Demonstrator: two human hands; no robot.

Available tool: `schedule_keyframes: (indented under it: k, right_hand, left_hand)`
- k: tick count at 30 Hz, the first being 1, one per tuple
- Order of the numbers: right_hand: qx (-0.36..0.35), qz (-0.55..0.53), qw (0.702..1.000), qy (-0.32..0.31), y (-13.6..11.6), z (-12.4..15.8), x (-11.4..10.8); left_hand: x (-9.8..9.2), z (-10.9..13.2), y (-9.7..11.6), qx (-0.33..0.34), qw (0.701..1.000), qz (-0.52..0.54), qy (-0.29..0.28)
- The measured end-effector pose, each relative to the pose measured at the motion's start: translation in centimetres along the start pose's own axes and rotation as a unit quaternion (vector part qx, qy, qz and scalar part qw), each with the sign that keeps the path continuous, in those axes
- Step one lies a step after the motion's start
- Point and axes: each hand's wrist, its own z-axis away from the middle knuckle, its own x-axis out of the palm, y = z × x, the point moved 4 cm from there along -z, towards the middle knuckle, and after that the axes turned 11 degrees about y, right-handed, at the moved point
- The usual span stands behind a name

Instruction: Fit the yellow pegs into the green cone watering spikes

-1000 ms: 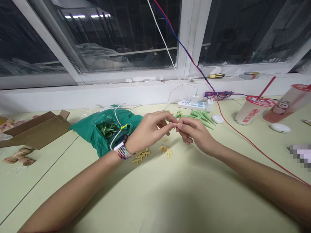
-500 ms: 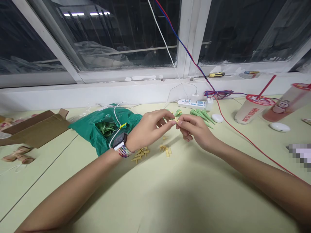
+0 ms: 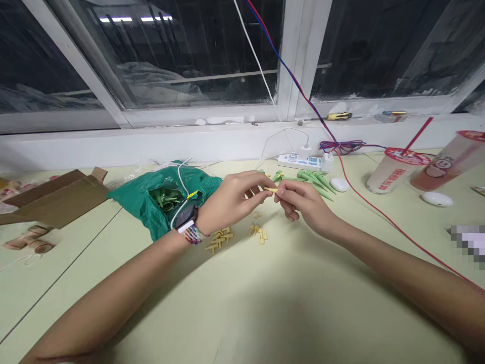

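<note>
Box (image 3: pixel 71 199): left of the frame, brown cardboard, flaps raised, contents cut off by the edge and hard to make out. Wooden piece (image 3: pixel 32 240): below it, rounded turned ends, blurred. Bag (image 3: pixel 132 194): left of centre, crinkled green plastic, torn or open at the front; green parts (image 3: pixel 166 198) inside show only partly, their number uncertain. White cable (image 3: pixel 180 177): smooth, looped over the bag, yellow tag (image 3: pixel 192 195) attached. Watch (image 3: pixel 187 217): dark face, beside a multicoloured woven bracelet (image 3: pixel 194 234).

Yellow pegs (image 3: pixel 220 242): a heap at centre, T-shaped, matt, partly covered by the wrist. Left hand (image 3: pixel 240 194): centre, thumb and forefinger narrowly spaced at the peg's thin end; whether they grip cannot be told. Loose pegs (image 3: pixel 260 235): a smaller scatter below the hands. Peg (image 3: pixel 272 190): the one in hand, centre of the frame, slim, pale yellow, its right end hidden by fingers. Right hand (image 3: pixel 308 205): right of centre, thumb and forefinger pinching that peg, other fingers curled.

Power strip (image 3: pixel 299 162): white, plugs inserted. Green spikes (image 3: pixel 316 182): tapered, capped, partly hidden behind the right hand. Cups (image 3: pixel 388 174): two, translucent, red-rimmed, at right; the farther is cut off by the edge. Pixelated item (image 3: pixel 470 242): right edge, unidentifiable.
</note>
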Motion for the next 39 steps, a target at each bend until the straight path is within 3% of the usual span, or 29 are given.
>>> schedule_keyframes:
  k: [7, 13, 17, 21, 26, 31, 35, 39]
  right_hand:
    - [-0.019, 0.017, 1.0, -0.008, 0.6, -0.1, 0.0]
    - [-0.024, 0.035, 0.999, -0.003, 0.6, -0.2, -0.3]
    - [-0.043, 0.056, 0.998, 0.002, 0.1, -0.1, -0.4]
    - [-0.12, 0.129, 0.984, 0.021, -0.4, 0.1, -0.5]
    - [-0.227, 0.23, 0.945, 0.051, -0.5, 0.4, -0.5]
    - [-0.173, 0.296, 0.939, -0.008, 1.2, -0.1, -0.2]
    - [-0.11, 0.359, 0.923, -0.083, 3.2, -0.2, 0.5]
    - [-0.098, 0.394, 0.907, -0.107, 4.8, 0.1, 1.0]
  left_hand:
    - [0.1, 0.0, -0.8, -0.092, 0.995, 0.046, -0.019]
    - [0.1, 0.1, -0.4, -0.035, 0.999, -0.001, 0.005]
    - [0.1, 0.2, -0.4, -0.052, 0.999, 0.003, 0.001]
    - [0.2, 0.0, -0.8, -0.083, 0.996, 0.006, -0.016]
    - [-0.4, -0.2, -1.6, -0.113, 0.993, 0.009, -0.036]
    - [-2.1, 1.1, -3.3, -0.143, 0.986, -0.064, -0.062]
    - [-3.0, 3.7, -5.3, -0.155, 0.977, -0.124, -0.076]
    - [-3.3, 6.3, -7.1, -0.187, 0.967, -0.155, -0.077]
